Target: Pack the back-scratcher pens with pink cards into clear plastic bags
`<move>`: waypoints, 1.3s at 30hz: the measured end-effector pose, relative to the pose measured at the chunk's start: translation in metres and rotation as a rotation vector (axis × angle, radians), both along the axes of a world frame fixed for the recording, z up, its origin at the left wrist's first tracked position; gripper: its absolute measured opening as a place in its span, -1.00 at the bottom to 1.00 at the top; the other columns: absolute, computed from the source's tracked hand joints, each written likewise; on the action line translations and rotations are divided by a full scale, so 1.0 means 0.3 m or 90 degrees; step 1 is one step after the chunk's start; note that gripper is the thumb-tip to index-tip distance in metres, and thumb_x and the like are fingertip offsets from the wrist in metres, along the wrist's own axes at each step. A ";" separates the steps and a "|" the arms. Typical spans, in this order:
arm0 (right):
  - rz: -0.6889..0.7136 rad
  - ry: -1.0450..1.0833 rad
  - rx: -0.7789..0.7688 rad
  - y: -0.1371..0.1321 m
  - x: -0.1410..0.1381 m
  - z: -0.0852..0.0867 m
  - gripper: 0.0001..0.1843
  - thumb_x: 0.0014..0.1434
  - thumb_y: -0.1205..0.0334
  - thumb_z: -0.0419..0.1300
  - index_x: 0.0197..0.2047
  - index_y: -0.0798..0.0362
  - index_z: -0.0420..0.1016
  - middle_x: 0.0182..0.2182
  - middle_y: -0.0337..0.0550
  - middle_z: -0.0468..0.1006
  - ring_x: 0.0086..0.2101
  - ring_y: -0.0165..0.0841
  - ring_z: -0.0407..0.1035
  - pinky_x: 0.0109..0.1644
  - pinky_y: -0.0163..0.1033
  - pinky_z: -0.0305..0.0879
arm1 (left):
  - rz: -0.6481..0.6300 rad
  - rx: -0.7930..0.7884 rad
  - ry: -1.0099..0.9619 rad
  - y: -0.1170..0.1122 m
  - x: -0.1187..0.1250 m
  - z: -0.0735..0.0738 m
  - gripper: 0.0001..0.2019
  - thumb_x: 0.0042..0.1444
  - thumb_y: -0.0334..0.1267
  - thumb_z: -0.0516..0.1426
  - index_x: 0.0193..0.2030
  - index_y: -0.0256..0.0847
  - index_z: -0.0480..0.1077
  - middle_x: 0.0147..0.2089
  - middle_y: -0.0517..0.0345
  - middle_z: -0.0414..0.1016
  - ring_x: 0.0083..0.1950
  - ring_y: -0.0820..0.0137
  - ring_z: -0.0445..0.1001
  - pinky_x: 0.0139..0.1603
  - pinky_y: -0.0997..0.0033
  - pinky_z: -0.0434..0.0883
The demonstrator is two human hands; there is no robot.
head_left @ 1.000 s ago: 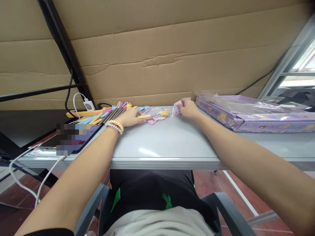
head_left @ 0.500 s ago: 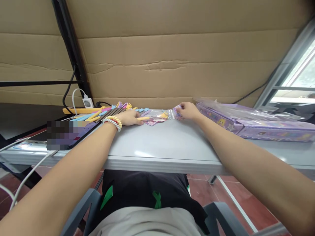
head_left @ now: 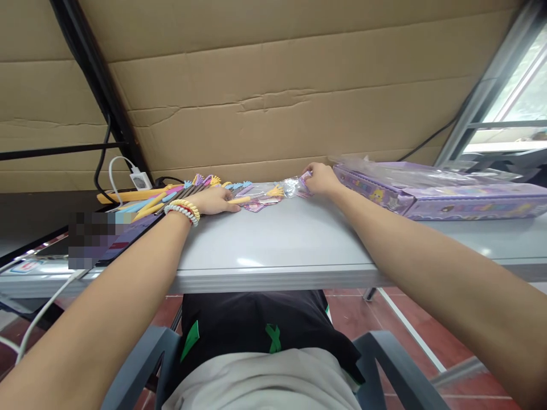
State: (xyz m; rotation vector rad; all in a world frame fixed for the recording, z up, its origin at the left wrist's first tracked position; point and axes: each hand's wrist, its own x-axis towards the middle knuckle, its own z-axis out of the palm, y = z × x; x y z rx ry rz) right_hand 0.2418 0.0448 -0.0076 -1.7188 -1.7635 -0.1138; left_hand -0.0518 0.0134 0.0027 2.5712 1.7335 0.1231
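A clear plastic bag lies flat at the far edge of the grey table, its long axis running left to right between the two hands. Its right end is pinched by the right hand; the left hand is pressed on a yellow hand-shaped stick at the bag's left end, apparently partly inside it. No writing can be read, even on the purple box to the right.
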 end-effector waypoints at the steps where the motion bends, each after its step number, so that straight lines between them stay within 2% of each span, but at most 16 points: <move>1: -0.007 0.007 0.005 0.000 0.001 0.001 -0.67 -0.06 0.44 0.12 -0.17 0.14 0.48 -0.21 0.04 0.53 -0.20 -0.21 0.38 -0.18 -0.27 0.24 | 0.001 0.001 0.000 0.000 0.001 0.000 -0.50 -0.14 0.24 0.02 -0.33 -0.17 0.40 -0.35 0.09 0.47 -0.34 0.29 0.41 -0.44 0.42 0.19; 6: -0.027 0.027 0.031 0.003 0.000 0.007 -0.73 -0.07 0.42 0.14 -0.23 0.14 0.50 -0.25 0.08 0.53 -0.20 -0.18 0.37 -0.13 -0.21 0.25 | -0.012 -0.004 0.004 -0.001 0.005 0.000 -0.49 -0.14 0.25 0.01 -0.31 -0.17 0.41 -0.39 0.12 0.45 -0.38 0.31 0.40 -0.44 0.41 0.19; 12: -0.048 0.047 0.043 -0.004 -0.001 0.016 -0.82 -0.06 0.27 0.22 -0.32 0.12 0.50 -0.30 0.05 0.52 -0.22 -0.15 0.37 -0.13 -0.15 0.26 | -0.006 -0.018 0.000 -0.010 0.007 0.003 -0.53 -0.12 0.22 0.01 -0.35 -0.17 0.37 -0.39 0.13 0.44 -0.38 0.32 0.39 -0.47 0.43 0.17; 20: -0.024 0.071 0.018 -0.015 -0.003 0.032 -0.80 -0.12 0.20 0.28 -0.39 0.12 0.48 -0.42 -0.06 0.51 -0.35 -0.28 0.37 -0.22 -0.21 0.28 | -0.020 -0.019 -0.021 -0.014 0.007 0.004 -0.56 -0.13 0.20 0.04 -0.40 -0.17 0.36 -0.44 0.15 0.41 -0.41 0.34 0.37 -0.47 0.42 0.15; 24: 0.011 0.071 0.022 -0.028 -0.013 0.038 -0.67 -0.20 0.20 0.33 -0.29 0.13 0.50 -0.38 -0.11 0.52 -0.33 -0.32 0.37 -0.22 -0.26 0.26 | -0.023 -0.021 -0.022 -0.016 0.006 0.002 -0.56 -0.12 0.20 0.03 -0.38 -0.17 0.37 -0.44 0.14 0.42 -0.41 0.33 0.38 -0.47 0.42 0.15; 28: 0.095 -0.002 -0.027 -0.027 -0.024 0.026 -0.60 -0.16 0.25 0.29 -0.17 0.14 0.49 -0.34 -0.12 0.53 -0.34 -0.35 0.36 -0.25 -0.30 0.22 | -0.013 -0.031 -0.024 -0.018 0.007 0.003 -0.57 -0.12 0.18 0.04 -0.39 -0.17 0.37 -0.42 0.13 0.43 -0.41 0.33 0.38 -0.49 0.43 0.14; 31: 0.142 -0.071 -0.072 -0.017 -0.026 0.013 -0.75 -0.13 0.28 0.23 -0.29 0.13 0.51 -0.42 -0.16 0.52 -0.41 -0.37 0.33 -0.34 -0.34 0.18 | -0.018 -0.026 -0.013 -0.020 0.007 0.005 -0.58 -0.11 0.18 0.03 -0.39 -0.17 0.37 -0.42 0.13 0.44 -0.40 0.32 0.39 -0.48 0.42 0.16; 34: 0.128 -0.109 -0.069 -0.009 -0.022 0.010 -0.86 -0.11 0.22 0.22 -0.45 0.11 0.47 -0.53 -0.21 0.47 -0.49 -0.41 0.28 -0.45 -0.34 0.10 | -0.018 -0.024 -0.014 -0.024 0.009 0.007 -0.58 -0.11 0.18 0.03 -0.41 -0.17 0.37 -0.43 0.13 0.44 -0.41 0.33 0.38 -0.48 0.42 0.15; 39: 0.106 -0.112 -0.086 -0.014 -0.016 0.013 -0.75 -0.06 0.05 0.19 -0.52 0.09 0.39 -0.63 -0.26 0.40 -0.56 -0.44 0.23 -0.52 -0.35 0.02 | -0.016 -0.021 -0.011 -0.024 0.012 0.005 -0.59 -0.11 0.17 0.04 -0.41 -0.17 0.35 -0.40 0.14 0.44 -0.39 0.33 0.39 -0.47 0.43 0.16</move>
